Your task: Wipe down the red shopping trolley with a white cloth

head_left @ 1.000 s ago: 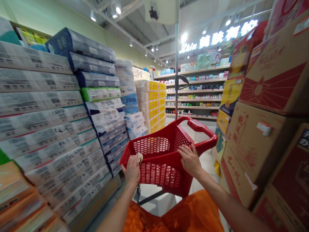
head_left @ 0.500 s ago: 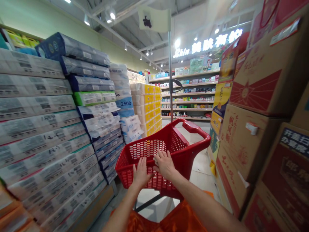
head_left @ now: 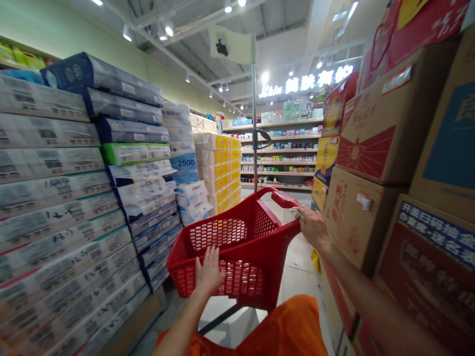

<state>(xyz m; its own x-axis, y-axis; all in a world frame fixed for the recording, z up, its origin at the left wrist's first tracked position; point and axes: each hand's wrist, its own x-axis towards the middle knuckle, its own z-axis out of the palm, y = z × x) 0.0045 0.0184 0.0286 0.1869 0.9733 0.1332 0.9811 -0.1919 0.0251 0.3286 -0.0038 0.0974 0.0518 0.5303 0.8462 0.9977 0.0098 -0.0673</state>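
A red plastic shopping cart [head_left: 222,254] with perforated sides stands side-on in front of me, and its basket looks bare inside where I can see in. My left hand [head_left: 211,272] lies against the near side of the basket, fingers stretched out and pointing up over the rim, holding nothing. At the right end, my right hand [head_left: 314,228] is on the corner of the cart's red handle [head_left: 285,199], with the fingers curled over it. The fingertips are slightly blurred. A pole [head_left: 254,113] with a pale flag [head_left: 233,45] rises behind the cart.
Tall stacks of wrapped paper packs [head_left: 48,198] line the left side, with yellow-and-white packs [head_left: 222,170] beyond. Cardboard boxes [head_left: 365,138] are piled close on the right. Across the back run shelves [head_left: 278,153] of small goods. Orange cloth [head_left: 282,331] covers my legs.
My right hand has moved right, from the basket's near side to the handle corner. My left hand stays at the basket side. The view has shifted slightly, with the cart a little further left.
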